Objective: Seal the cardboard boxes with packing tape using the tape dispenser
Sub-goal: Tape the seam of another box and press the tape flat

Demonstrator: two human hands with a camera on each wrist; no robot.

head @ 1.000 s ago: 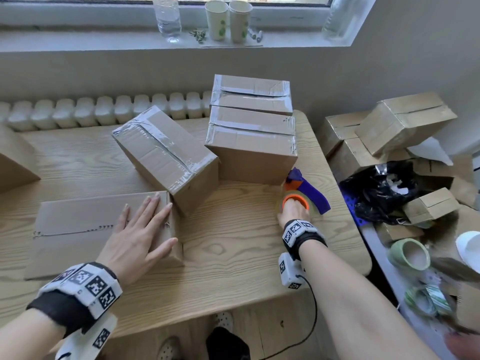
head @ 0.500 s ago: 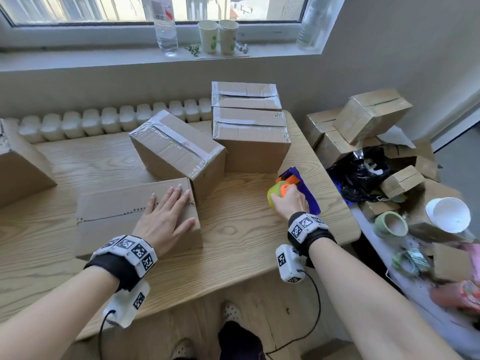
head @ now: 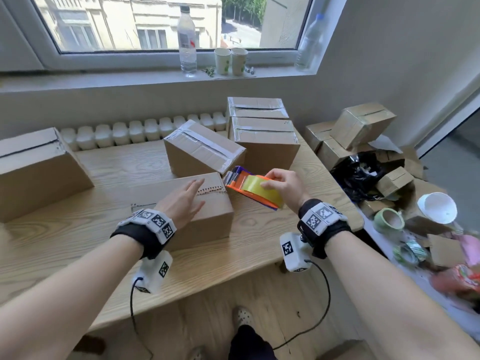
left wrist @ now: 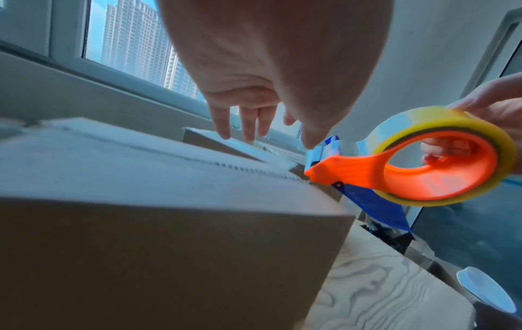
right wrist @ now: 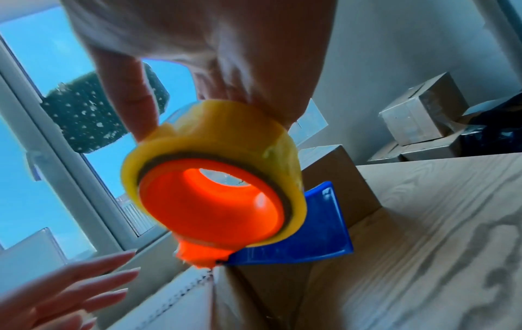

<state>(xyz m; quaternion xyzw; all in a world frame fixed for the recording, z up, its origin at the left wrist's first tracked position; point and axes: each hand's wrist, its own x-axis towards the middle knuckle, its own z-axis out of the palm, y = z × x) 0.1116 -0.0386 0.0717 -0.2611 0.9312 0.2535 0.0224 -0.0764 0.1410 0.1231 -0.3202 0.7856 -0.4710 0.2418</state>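
Head view shows our right hand (head: 281, 187) gripping the orange tape dispenser with its yellow roll (head: 253, 189) at the near untaped cardboard box (head: 207, 216), left hand (head: 181, 203) flat, fingers straight; three far taped boxes (head: 205, 152) look done

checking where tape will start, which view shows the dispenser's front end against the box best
The left wrist view: the tape dispenser shows in profile, its orange nose at the unsealed box edge. The head view shows it from above, smaller. The right wrist view mostly shows the roll, hiding the nose.
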